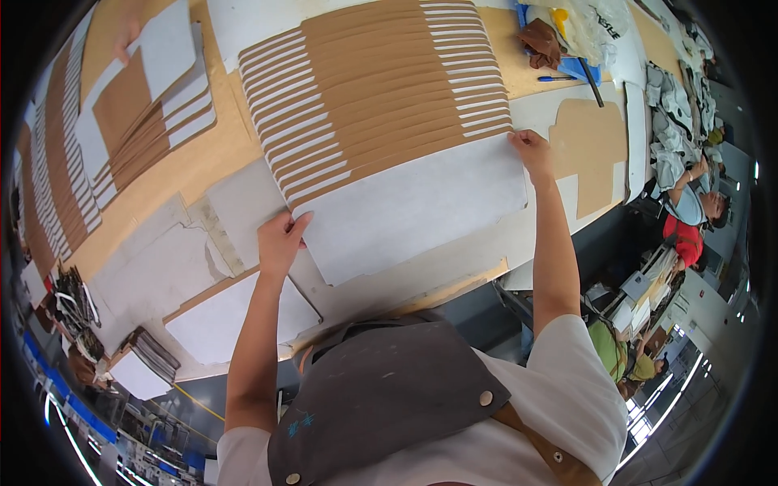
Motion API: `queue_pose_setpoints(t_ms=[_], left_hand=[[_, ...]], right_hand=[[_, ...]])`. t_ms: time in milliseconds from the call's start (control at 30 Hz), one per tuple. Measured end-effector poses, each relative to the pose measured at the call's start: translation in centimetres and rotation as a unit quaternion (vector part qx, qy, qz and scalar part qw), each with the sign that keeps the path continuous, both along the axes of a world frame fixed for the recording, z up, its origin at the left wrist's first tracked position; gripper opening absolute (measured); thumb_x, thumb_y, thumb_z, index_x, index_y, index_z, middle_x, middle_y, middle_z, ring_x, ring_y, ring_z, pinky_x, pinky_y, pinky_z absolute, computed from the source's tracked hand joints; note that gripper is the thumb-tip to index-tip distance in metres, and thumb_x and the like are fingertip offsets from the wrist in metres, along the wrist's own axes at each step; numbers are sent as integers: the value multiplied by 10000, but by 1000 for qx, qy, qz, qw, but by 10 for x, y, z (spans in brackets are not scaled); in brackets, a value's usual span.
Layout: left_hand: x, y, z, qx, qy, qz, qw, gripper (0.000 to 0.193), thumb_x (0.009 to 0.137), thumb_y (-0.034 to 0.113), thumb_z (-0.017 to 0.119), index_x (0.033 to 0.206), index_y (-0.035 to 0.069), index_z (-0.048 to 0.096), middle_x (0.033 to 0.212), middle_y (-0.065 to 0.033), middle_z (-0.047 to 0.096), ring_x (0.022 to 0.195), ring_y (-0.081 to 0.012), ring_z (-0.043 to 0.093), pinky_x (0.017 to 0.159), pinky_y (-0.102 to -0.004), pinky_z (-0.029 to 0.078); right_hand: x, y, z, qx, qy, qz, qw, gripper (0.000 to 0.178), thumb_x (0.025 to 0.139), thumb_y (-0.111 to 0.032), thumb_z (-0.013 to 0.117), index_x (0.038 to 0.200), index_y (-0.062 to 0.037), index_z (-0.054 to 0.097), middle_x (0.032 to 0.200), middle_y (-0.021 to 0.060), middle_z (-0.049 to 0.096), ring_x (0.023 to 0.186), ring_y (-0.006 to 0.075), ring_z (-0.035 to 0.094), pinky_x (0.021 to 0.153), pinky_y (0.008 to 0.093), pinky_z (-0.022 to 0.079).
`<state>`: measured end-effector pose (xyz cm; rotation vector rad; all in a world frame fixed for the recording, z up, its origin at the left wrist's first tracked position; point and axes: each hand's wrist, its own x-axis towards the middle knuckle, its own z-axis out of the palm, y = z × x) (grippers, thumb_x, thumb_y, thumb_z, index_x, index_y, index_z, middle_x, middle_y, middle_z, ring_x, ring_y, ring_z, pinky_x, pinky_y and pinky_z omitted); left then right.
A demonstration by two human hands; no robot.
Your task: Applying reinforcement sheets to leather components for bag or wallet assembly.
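Pinching one white sheet (pixel 413 206): left hand (pixel 279 240) and right hand (pixel 532 151), each grip closed on a corner.

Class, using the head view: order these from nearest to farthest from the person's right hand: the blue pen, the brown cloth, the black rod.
From the right hand:
1. Blue pen, just above the hand on the board.
2. Black rod, up and to the right.
3. Brown cloth, highest, near the table's far edge.

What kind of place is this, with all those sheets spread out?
Probably a factory cutting or layup room. A long worktable bears overlapped brown and white sheets, the person's hands grip the edge of the nearest white sheet, and other workers sit at nearby stations.
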<state>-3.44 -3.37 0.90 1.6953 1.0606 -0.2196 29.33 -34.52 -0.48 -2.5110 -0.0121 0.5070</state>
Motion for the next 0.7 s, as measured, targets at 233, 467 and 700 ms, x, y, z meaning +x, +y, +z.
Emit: queue_pose_setpoints(t_ms=[233,467,700], left_hand=[[1,-5,-1,12,-2,36,999,391,773,246,663,546,-19,488,477,-51,490,408,-97,511,377,-227,415],[3,-7,-3,39,-12,33,999,395,776,253,661,547,-20,489,469,-59,494,389,-110,504,371,-235,413],[-2,2,-5,111,73,-50,990,349,754,250,671,560,3,518,482,-102,523,366,-183,491,408,-286,410]], right_hand=[[0,-3,0,25,15,-12,1000,213,747,-223,660,781,-17,617,667,9,577,615,84,489,591,223,412],[-4,-4,-6,49,-13,-7,999,194,756,-212,652,766,-28,589,658,7,547,610,87,467,578,234,404],[-33,20,-12,-174,-308,214,911,152,777,-94,513,915,-39,485,882,159,518,803,339,510,687,436,431]])
